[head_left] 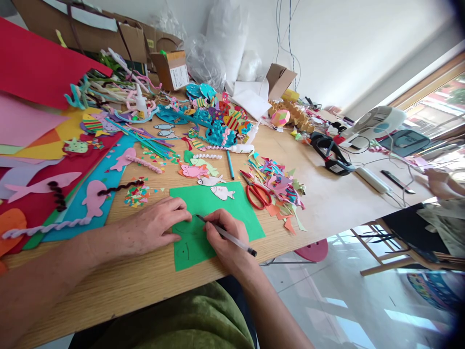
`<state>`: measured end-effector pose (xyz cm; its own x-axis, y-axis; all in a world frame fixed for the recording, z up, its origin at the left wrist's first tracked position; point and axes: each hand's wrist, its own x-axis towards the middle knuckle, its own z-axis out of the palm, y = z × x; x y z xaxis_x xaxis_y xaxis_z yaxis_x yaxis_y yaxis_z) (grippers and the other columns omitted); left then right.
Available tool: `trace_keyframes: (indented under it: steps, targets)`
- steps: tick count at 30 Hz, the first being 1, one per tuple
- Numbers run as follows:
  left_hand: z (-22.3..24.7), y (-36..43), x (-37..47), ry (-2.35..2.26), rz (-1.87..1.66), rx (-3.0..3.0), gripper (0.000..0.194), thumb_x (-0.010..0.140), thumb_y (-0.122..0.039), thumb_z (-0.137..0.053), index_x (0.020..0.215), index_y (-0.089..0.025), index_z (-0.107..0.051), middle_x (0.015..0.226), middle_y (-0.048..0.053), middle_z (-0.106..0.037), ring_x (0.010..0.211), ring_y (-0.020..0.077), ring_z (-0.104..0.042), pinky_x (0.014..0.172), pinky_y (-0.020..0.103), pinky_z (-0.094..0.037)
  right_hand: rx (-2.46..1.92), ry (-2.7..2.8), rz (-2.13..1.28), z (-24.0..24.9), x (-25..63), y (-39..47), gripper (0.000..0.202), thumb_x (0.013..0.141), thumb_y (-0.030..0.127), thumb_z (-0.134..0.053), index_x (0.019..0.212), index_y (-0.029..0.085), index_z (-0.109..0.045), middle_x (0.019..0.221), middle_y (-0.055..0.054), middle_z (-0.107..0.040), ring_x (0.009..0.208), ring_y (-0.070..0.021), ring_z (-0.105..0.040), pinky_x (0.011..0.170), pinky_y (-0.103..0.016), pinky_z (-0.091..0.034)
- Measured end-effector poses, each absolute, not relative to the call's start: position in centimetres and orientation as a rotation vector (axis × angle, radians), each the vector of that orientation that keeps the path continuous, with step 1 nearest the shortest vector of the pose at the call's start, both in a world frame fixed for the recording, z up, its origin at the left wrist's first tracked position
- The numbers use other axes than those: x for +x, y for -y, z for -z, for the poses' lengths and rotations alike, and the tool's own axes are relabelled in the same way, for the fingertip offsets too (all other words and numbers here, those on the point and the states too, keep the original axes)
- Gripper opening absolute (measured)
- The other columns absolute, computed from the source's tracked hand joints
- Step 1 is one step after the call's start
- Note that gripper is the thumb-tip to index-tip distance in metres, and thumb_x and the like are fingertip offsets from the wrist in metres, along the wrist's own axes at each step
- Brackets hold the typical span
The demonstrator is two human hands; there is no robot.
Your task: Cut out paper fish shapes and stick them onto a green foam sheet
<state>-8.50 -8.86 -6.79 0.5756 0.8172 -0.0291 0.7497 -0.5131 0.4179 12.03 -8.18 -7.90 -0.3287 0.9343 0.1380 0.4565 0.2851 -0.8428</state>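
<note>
A sheet of green paper [249, 215] lies on the wooden table in front of me. My right hand [229, 245] grips a clear-barrelled pen with a black end [235, 238], its tip touching the sheet. Thin dark lines, including a fish-like outline with an eye, show at the sheet's lower left. Resting on the left edge of the paper, my left hand [150, 227] is empty, with thumb and fingers apart. White fish cut-outs [222, 192] lie at the sheet's top edge, partly over it. Red-handled scissors [258, 195] lie by its right side.
Colourful paper scraps [279, 182] are heaped beyond the scissors. A blue marker [230, 165] and a pink fish cut-out [196, 169] lie ahead. Coloured sheets with a pink fish [94, 198] cover the left. A black headset [332, 152] sits at right; another person's hand [438, 182] shows farther right.
</note>
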Motion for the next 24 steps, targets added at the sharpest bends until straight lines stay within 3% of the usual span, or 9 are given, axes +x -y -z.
trace_keyframes:
  steps: [24]
  targets:
    - [7.1,8.89,-8.72,-1.258,-0.305,2.425,0.026,0.076,-0.013,-0.059,0.1,-0.021,-0.062,0.104,0.005,-0.056,0.096,0.0234,-0.055,0.082,0.034,-0.045,-1.26,1.926,-0.928,8.06,12.06,8.14,0.014,0.074,0.015,-0.049,0.077,0.02,-0.062,0.063,0.003,-0.062,0.051,-0.0114,-0.049,0.052,-0.021,-0.037]
